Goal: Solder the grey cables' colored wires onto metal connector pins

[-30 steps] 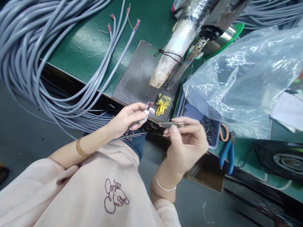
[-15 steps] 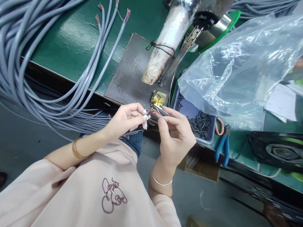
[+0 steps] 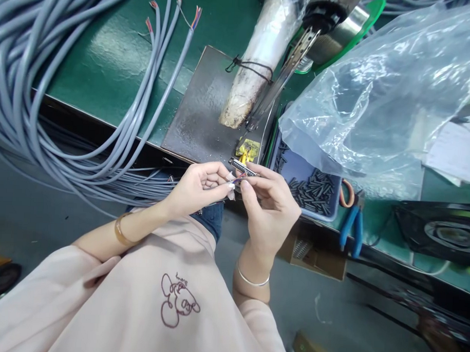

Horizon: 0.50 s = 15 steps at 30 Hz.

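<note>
My left hand (image 3: 199,187) pinches the stripped end of a grey cable, from which thin coloured wires (image 3: 238,180) fan out. My right hand (image 3: 270,200) has its thumb and fingertips closed on those same wires. Just beyond the fingertips, a D-sub connector (image 3: 242,167) with a row of contacts sits at a yellow clamp (image 3: 247,151) near the board's front edge. Above it, the metal tip of a soldering iron (image 3: 277,80) points down toward the clamp. Fingers hide most of the wire ends.
A wrapped tube (image 3: 254,69) lies over the dark board (image 3: 195,102). Grey cables (image 3: 14,86) hang at left. To the right are a blue tray (image 3: 326,212) of black sleeves, a plastic bag (image 3: 376,93), blue-handled cutters (image 3: 352,229), a solder spool (image 3: 346,36) and a black fan (image 3: 441,232).
My right fingertips have shifted slightly down and left onto the wires, leaving more of the connector showing. My left hand has moved slightly right. The whole view has shifted a little.
</note>
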{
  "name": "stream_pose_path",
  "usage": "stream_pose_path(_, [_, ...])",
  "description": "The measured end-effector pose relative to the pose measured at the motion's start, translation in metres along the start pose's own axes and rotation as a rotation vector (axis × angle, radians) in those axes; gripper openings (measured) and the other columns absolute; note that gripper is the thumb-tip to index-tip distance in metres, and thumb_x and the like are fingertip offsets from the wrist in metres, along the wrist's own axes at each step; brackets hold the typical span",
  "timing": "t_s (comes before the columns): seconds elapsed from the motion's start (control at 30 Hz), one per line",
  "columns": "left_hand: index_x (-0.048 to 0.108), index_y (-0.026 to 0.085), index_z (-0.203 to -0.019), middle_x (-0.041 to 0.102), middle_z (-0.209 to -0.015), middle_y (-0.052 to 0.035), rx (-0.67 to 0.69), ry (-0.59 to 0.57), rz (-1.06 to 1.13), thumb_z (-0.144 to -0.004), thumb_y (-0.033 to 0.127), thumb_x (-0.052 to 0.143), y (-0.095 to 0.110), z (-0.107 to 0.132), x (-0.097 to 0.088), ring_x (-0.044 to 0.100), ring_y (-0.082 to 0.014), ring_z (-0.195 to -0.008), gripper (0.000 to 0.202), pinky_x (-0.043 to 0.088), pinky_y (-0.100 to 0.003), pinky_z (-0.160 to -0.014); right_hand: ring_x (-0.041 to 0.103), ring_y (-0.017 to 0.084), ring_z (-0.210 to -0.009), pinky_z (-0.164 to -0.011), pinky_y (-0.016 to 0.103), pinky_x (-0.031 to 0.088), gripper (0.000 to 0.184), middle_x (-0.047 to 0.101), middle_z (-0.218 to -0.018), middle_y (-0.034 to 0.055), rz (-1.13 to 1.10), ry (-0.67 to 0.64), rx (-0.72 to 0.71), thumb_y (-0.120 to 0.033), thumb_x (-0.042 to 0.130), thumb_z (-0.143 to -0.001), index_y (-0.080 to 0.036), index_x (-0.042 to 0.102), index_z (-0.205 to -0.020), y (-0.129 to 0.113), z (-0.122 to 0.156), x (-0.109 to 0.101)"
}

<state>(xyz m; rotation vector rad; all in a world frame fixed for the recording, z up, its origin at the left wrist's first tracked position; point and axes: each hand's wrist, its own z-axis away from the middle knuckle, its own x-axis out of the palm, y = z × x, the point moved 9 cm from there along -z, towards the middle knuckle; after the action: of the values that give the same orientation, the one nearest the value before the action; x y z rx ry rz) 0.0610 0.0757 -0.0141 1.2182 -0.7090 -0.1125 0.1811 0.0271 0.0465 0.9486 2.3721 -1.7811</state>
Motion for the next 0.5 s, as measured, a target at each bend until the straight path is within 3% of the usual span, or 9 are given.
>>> stream_pose_path(0.23, [0.063,0.014,-0.078,0.071,-0.067,-0.0007,-0.015,-0.019,-0.012,-0.074,0.016,0.078,0.0,0.002,0.001,0.064,-0.0069,-0.057,0.016,0.047,-0.015,-0.055,0.078,0.018,-0.092,-0.076,0.03,0.066,0.005,0.078,-0.103,0.0041,-0.093,-0.072,0.045,-0.018,0.075,-0.083,-0.022,0.074,-0.081,0.004,-0.003,0.003])
stream_pose_path(0.5, [0.059,0.015,-0.085,0.068,-0.063,0.0,-0.111,-0.149,0.107,-0.082,0.039,0.077,-0.005,0.006,0.014,0.041,-0.0023,-0.038,0.03,0.028,-0.017,-0.038,0.077,0.017,-0.089,-0.076,0.029,0.065,0.01,0.077,-0.106,0.004,-0.188,-0.109,0.086,-0.02,0.076,-0.082,-0.021,0.068,-0.075,0.011,-0.006,0.0])
